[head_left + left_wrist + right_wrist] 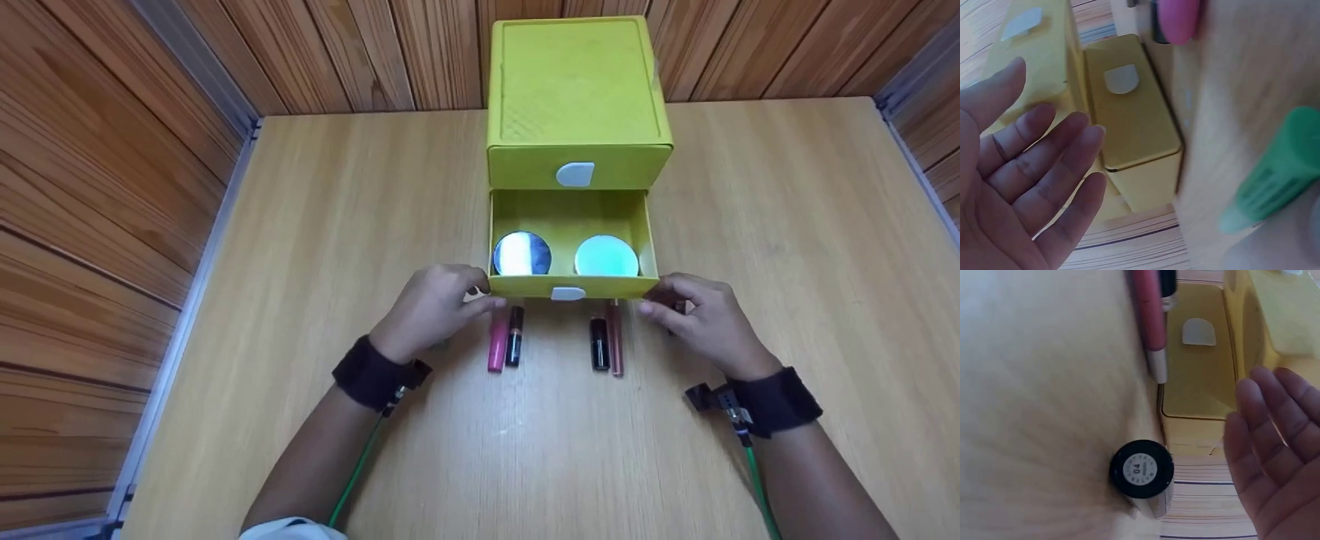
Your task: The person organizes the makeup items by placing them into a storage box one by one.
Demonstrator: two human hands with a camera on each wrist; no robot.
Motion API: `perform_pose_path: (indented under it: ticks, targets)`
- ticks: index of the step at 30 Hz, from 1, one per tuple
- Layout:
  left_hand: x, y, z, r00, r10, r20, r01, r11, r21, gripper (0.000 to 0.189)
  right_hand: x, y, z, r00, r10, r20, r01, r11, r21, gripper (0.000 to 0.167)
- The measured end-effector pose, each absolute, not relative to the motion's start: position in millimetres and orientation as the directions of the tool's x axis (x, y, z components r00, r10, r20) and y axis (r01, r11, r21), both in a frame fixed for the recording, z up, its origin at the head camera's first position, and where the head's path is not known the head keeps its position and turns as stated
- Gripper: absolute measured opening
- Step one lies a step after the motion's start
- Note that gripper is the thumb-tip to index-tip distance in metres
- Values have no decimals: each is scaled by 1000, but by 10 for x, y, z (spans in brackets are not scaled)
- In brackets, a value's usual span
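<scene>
A yellow two-drawer box (577,82) stands at the back, its lower drawer (517,286) pulled out. Inside that drawer lie two round discs: a mirror-like one (523,253) at left and a pale turquoise one (606,256) at right. My left hand (439,307) is at the drawer's left front corner, fingers loosely bent and apart in the left wrist view. At the right front corner is my right hand (701,319), its relaxed fingers (1252,396) beside the yellow drawer in the right wrist view. Neither hand shows anything in its grasp.
In front of the drawer stand a pink tube (498,345), a black tube (514,337), another black tube (599,345) and a slim rose tube (616,341). A green-capped tube (1280,163) is near my left wrist, a black-ended tube (1143,469) near my right hand. Wooden panels (337,52) border the table.
</scene>
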State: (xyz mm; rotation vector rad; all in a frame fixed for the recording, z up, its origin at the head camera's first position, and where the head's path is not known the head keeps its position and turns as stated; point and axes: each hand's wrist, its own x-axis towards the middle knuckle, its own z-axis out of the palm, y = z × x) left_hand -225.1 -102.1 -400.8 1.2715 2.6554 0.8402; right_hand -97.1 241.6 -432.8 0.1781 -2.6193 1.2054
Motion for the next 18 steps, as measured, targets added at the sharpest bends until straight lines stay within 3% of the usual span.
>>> perform_pose_path:
  ticks: [6,18]
  targets:
    - [-2264,-1011,-4101,-634,747,202,724,481,495,20,-1027,2432,-4407,-880,-110,462,-386,732,-561,15]
    - [-2275,-838,-4114,-587,740,329,796,453,402,22,-1072,2575,-4284,-838,-219,500,-457,783,-422,22]
